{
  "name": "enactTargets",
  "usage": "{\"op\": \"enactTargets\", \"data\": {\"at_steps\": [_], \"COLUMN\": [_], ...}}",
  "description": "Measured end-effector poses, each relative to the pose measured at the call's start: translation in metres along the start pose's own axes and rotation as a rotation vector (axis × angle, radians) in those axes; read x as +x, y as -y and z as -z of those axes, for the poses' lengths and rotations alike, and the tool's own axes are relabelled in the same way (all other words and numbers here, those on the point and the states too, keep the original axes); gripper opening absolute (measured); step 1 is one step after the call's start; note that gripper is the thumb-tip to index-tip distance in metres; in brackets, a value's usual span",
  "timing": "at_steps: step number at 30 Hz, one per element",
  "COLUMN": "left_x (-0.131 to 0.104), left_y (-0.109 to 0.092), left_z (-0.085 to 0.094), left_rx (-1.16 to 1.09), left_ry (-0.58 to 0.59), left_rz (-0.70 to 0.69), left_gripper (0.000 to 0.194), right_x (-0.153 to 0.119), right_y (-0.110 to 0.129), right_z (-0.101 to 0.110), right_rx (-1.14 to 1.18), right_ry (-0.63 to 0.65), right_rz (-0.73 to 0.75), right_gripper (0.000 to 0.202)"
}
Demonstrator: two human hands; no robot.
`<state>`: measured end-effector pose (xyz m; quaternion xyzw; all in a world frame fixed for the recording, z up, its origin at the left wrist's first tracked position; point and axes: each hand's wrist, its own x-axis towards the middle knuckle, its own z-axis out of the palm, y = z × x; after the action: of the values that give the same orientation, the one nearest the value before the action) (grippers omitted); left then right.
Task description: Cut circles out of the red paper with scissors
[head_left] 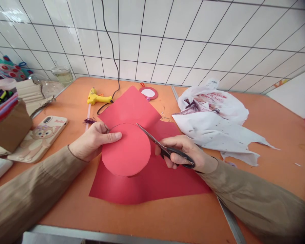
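My left hand (pixel 98 140) pinches the upper left edge of a red paper circle (pixel 127 152), thumb lying on top. Scissors (pixel 165 147) with black handles are in my right hand (pixel 185 152), fingers through the loops. Their blades lie along the circle's upper right edge, tips pointing up and left; I cannot tell whether they are parted. Behind the circle a red paper piece (pixel 132 106) sticks up toward the wall, and whether it is still joined to the circle is unclear. Beneath lies a larger dark red sheet (pixel 152 186), partly covered by the circle and my right hand.
A yellow glue gun (pixel 99 98) with a black cord lies behind my left hand. At the back is a small red ring with a white centre (pixel 148 93). White plastic bags (pixel 213 125) spread on the right. A phone (pixel 40 137) and a cardboard box (pixel 12 118) are left.
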<state>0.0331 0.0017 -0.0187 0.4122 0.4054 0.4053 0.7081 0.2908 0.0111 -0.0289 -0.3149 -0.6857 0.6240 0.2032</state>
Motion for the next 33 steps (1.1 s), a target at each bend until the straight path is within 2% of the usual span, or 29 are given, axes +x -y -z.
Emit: {"op": "enactTargets", "data": {"at_steps": [10, 15, 24, 33], "left_x": [0.0015, 0.0016, 0.0008, 0.0013], "left_y": [0.0000, 0.0006, -0.0024, -0.0037], "left_z": [0.0016, 0.0029, 0.0021, 0.0020], "left_rx": [0.034, 0.046, 0.013, -0.028], "left_ry": [-0.021, -0.041, 0.004, 0.011], "left_rz": [0.003, 0.010, -0.008, -0.014], "left_gripper": [0.014, 0.008, 0.003, 0.008], "right_x": [-0.0012, -0.0011, -0.0001, -0.0007], "right_y": [0.0012, 0.0011, 0.0002, 0.0006], "right_z": [-0.0002, 0.0002, 0.0003, -0.0004], "right_rx": [0.009, 0.027, 0.038, 0.035], "right_ry": [0.013, 0.004, 0.003, 0.005], "right_rz": [0.002, -0.005, -0.011, -0.008], "right_gripper": [0.050, 0.049, 0.047, 0.046]}}
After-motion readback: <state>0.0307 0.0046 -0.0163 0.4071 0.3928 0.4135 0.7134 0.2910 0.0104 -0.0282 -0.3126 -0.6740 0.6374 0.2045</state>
